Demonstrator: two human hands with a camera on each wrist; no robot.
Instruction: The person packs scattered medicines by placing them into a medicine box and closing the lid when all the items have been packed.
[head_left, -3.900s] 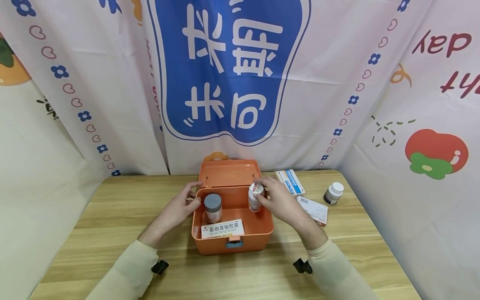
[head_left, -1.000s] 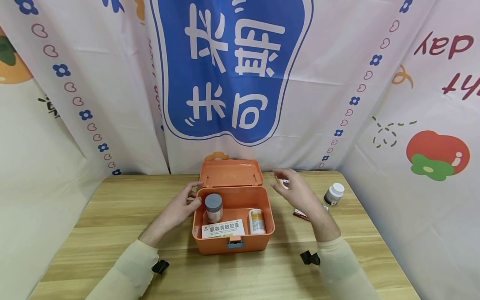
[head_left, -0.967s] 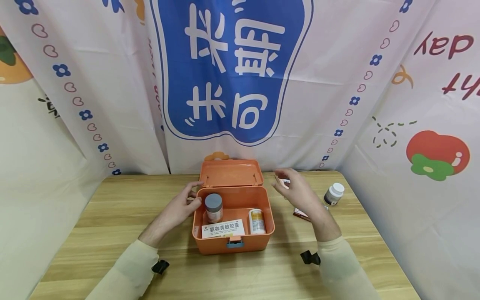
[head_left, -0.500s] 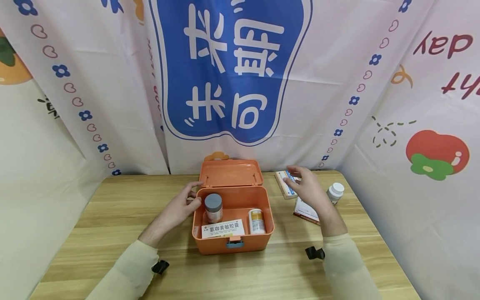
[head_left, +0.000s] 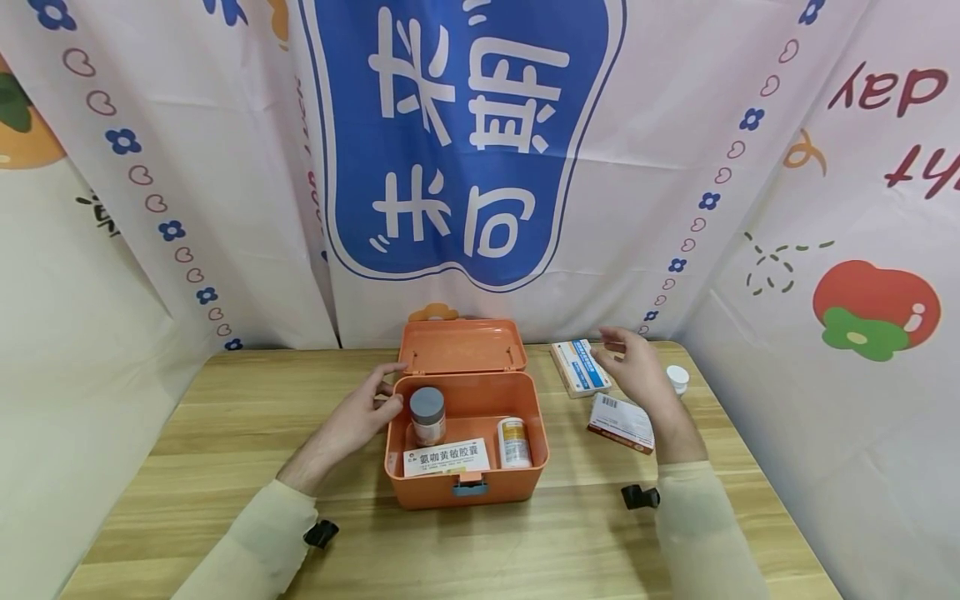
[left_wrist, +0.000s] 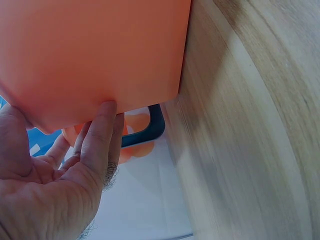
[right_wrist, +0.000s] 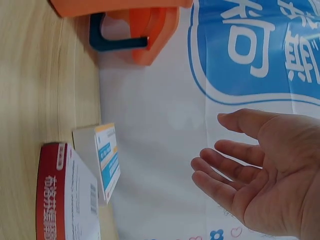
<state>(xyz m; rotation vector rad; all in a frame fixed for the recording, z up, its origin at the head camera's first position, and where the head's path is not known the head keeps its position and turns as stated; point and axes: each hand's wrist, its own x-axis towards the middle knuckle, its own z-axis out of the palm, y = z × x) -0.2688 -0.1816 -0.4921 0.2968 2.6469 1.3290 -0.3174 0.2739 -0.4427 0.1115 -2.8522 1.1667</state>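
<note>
My left hand [head_left: 358, 423] rests at the left rim and back corner of an orange medicine box [head_left: 420, 495], its fingers touching the outer wall in the left wrist view. The lid [head_left: 463, 348] is tipped back. Inside stand a grey-capped bottle [head_left: 427, 417] and a white bottle with a yellow label [head_left: 514, 443], beside a white medicine carton [head_left: 446, 457]. To the right of the box, my right hand [head_left: 637, 371] hovers with fingers spread and nothing in them. It is near a blue-and-white carton [head_left: 577, 367]. A white-capped bottle [head_left: 677, 377] is partly hidden behind that hand.
A white carton with a red side [head_left: 621, 422] lies on the wooden table [head_left: 300, 500], nearer me than the blue-and-white one. A dark handle [left_wrist: 147, 131] shows behind the box. Printed cloth [head_left: 645, 167] hangs along the table's back edge.
The white bottle went from my right hand into the box's right side. My right hand then moved right, past the blue-and-white carton, towards the white-capped bottle. My left hand stayed put.
</note>
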